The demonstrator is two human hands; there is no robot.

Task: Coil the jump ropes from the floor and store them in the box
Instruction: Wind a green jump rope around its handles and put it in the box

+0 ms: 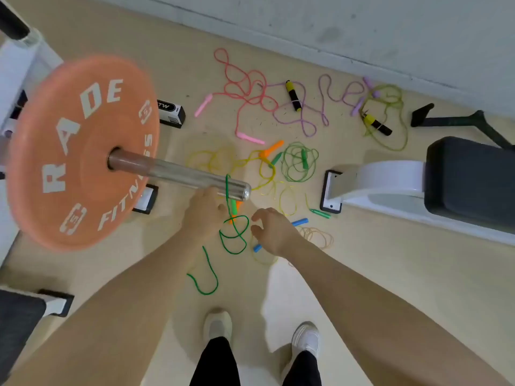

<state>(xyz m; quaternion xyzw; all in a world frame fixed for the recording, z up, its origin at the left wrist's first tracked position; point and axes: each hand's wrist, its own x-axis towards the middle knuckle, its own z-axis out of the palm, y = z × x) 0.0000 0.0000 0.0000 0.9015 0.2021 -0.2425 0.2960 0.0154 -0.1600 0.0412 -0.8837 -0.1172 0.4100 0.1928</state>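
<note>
Seen from above, two white shoes (pixel 217 325) stand on a pale beige floor (pixel 390 274), with bare floor around them and to the right. Both bare arms reach forward and down. The left hand (pixel 204 215) grips a bright green jump rope (pixel 232 235), fingers curled round the cord near its green handle; the cord hangs in loose loops between the hands and trails down to the floor by the left forearm. The right hand (pixel 274 232) hovers just beside it with fingers spread and lightly bent, holding nothing. Just beyond the right hand lie a blue handle (pixel 300 222) and a thin tan rope (pixel 317 236). Close on the left, a large orange weight plate (pixel 80 151) on a steel barbell sleeve (pixel 181 174) juts over the working space, its tip right above the left hand. On the right, a white-framed bench with a black pad (pixel 471 174) hems in the floor. Farther out, more ropes lie tangled: a yellow rope (pixel 264 168), a green rope (pixel 299 161), a pink rope (pixel 242 87), a purple rope (pixel 334 90) and an olive rope with yellow-and-black handles (pixel 387 118), spread up to a grey wall (pixel 362 29).
</note>
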